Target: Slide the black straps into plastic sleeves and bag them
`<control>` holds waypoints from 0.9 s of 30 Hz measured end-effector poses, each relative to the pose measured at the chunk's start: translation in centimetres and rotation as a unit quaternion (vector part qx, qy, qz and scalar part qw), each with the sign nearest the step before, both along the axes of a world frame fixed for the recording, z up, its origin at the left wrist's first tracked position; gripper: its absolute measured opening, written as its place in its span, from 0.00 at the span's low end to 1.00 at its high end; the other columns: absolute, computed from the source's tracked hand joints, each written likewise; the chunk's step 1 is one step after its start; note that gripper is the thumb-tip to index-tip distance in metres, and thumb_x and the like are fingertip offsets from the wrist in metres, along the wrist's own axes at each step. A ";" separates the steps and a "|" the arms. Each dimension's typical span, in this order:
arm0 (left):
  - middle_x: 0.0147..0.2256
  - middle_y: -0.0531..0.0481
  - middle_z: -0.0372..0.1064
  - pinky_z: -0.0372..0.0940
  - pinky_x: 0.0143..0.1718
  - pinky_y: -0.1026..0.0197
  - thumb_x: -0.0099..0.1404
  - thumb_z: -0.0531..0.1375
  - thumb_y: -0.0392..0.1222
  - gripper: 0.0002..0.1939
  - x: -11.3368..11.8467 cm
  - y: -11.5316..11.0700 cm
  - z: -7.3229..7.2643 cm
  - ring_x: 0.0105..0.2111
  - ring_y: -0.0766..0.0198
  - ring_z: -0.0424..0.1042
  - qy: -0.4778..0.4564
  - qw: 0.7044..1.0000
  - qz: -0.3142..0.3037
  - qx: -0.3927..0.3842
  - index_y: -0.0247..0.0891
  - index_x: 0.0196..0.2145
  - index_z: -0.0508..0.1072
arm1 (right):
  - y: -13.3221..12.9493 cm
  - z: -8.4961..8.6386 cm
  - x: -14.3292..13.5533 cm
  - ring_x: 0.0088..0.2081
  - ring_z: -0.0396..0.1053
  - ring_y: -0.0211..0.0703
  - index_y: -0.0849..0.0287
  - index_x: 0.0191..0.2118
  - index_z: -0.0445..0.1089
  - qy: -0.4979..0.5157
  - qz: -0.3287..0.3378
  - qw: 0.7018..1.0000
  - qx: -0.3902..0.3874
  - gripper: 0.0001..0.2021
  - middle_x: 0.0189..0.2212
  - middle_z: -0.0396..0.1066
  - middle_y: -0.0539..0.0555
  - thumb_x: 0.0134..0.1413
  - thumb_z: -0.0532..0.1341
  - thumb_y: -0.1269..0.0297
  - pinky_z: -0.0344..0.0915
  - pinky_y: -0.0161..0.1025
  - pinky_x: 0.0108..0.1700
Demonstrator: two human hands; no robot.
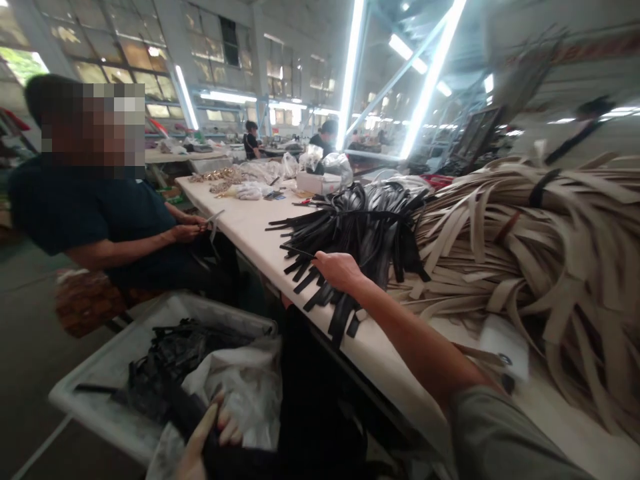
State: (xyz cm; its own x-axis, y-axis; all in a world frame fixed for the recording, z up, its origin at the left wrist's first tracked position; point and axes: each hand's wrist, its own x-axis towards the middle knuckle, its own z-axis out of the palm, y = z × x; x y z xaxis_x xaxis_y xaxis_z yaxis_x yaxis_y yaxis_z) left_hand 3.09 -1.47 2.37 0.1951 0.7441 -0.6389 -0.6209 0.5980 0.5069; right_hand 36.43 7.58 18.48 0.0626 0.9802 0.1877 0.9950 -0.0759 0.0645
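My right hand (340, 270) reaches over the table's near edge, its fingers pinched on the end of a black strap (297, 251). It is at a bundle of black straps (357, 227), whose cut ends fan out toward the table edge. Low in the view, my left hand (201, 433) is closed round dark strap material, partly blurred, above a white plastic bin (95, 427). Inside the bin lie tangled black straps (173, 353) and a white plastic bag (240, 377), which the left fingers overlap.
A large pile of beige straps (540, 247) covers the right of the table (250, 223). Metal fittings (217, 176), clear bags and a white box (317, 182) stand farther back. Across the bin sits a co-worker (100, 207), both hands on a pale strip (215, 223).
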 end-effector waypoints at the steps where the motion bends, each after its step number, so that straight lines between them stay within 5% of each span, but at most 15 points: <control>1: 0.25 0.57 0.60 0.60 0.24 0.67 0.47 0.70 0.37 0.20 0.4 -0.6 1.1 0.21 0.73 0.59 -0.002 0.999 0.017 0.037 0.39 0.39 0.73 | -1.3 -0.7 -2.2 0.37 0.75 0.47 0.61 0.44 0.70 0.011 0.027 0.999 -0.020 0.19 0.34 0.77 0.61 0.70 0.46 0.55 0.60 0.37 0.36; 5: 0.27 0.56 0.63 0.61 0.25 0.68 0.49 0.72 0.42 0.23 1.8 -1.5 3.8 0.21 0.75 0.60 -0.048 0.994 0.023 0.098 0.36 0.43 0.74 | -6.5 -3.6 -10.9 0.34 0.75 0.49 0.60 0.41 0.70 0.038 0.162 0.978 -0.127 0.21 0.32 0.76 0.61 0.69 0.44 0.54 0.59 0.37 0.33; 8: 0.29 0.54 0.68 0.62 0.24 0.69 0.47 0.74 0.43 0.24 1.2 -1.6 3.4 0.22 0.74 0.63 -0.040 0.992 0.036 0.110 0.36 0.41 0.74 | -9.2 -5.9 -15.6 0.33 0.75 0.49 0.61 0.41 0.69 0.044 0.233 0.951 -0.196 0.18 0.32 0.76 0.60 0.69 0.44 0.59 0.59 0.37 0.31; 14: 0.28 0.52 0.73 0.67 0.29 0.69 0.45 0.74 0.40 0.20 -0.2 -2.3 2.0 0.25 0.72 0.69 -0.020 0.994 0.067 0.083 0.33 0.36 0.77 | -12.2 -9.9 -20.6 0.33 0.75 0.49 0.62 0.48 0.66 0.086 0.230 0.949 -0.196 0.16 0.35 0.76 0.61 0.67 0.43 0.68 0.62 0.38 0.32; 17: 0.26 0.51 0.73 0.69 0.33 0.67 0.47 0.72 0.35 0.10 -0.5 -2.6 1.9 0.26 0.68 0.72 0.025 0.993 0.096 0.060 0.33 0.28 0.76 | -12.5 -10.7 -21.5 0.35 0.75 0.48 0.62 0.47 0.67 0.126 0.234 0.944 -0.197 0.15 0.36 0.76 0.61 0.67 0.44 0.69 0.63 0.38 0.35; 23: 0.32 0.51 0.75 0.71 0.43 0.61 0.57 0.62 0.33 0.04 -2.0 -2.0 2.0 0.34 0.65 0.75 0.038 0.984 0.162 0.065 0.37 0.31 0.74 | -11.7 -13.7 -19.1 0.40 0.72 0.45 0.57 0.46 0.72 0.295 0.250 0.888 -0.250 0.21 0.40 0.76 0.57 0.68 0.46 0.51 0.61 0.36 0.38; 27: 0.26 0.56 0.70 0.70 0.44 0.56 0.59 0.58 0.35 0.01 -3.1 0.3 1.6 0.27 0.68 0.73 -0.025 0.977 0.204 0.064 0.37 0.29 0.70 | -13.7 -17.4 -13.5 0.35 0.71 0.42 0.56 0.34 0.75 0.364 0.066 0.883 -0.288 0.22 0.32 0.76 0.53 0.66 0.49 0.50 0.59 0.34 0.35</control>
State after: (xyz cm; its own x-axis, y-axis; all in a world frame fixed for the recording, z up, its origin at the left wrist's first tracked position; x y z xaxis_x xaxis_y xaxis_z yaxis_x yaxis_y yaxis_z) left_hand 0.03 -1.19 3.98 -0.1060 0.8396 -0.5327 -0.8196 0.2296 0.5250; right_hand 22.96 -6.16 1.11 -0.1597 0.9078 -0.3878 0.7869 -0.1201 -0.6052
